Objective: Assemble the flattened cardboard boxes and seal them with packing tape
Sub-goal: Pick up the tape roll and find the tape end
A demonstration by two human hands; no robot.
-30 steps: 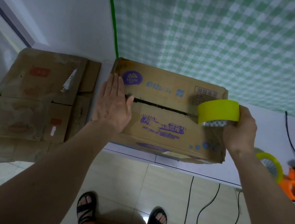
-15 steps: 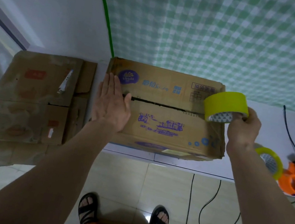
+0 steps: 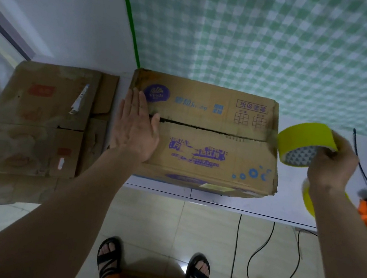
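Faintly, "Vinda" logo (image 3: 156,94) on box (image 3: 211,153)

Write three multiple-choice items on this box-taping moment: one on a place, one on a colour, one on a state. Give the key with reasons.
1. Where does the left hand lie?
A. Flat on the left end of the cardboard box, over the seam
B. On the stack of flattened boxes
C. On the floor

2. What colour is the tape roll held by the right hand?
A. Brown
B. Yellow
C. Clear

3. In what state is the seam between the box's top flaps?
A. Taped over along its whole run
B. Flaps standing upright
C. Flaps folded down, dark gap showing, no tape strip seen across it

Key: 1 A, the straight fingers rest across the gap at the box's left end. 2 B, the roll's outer band is bright yellow. 3 C, the dark line runs bare between the flaps.
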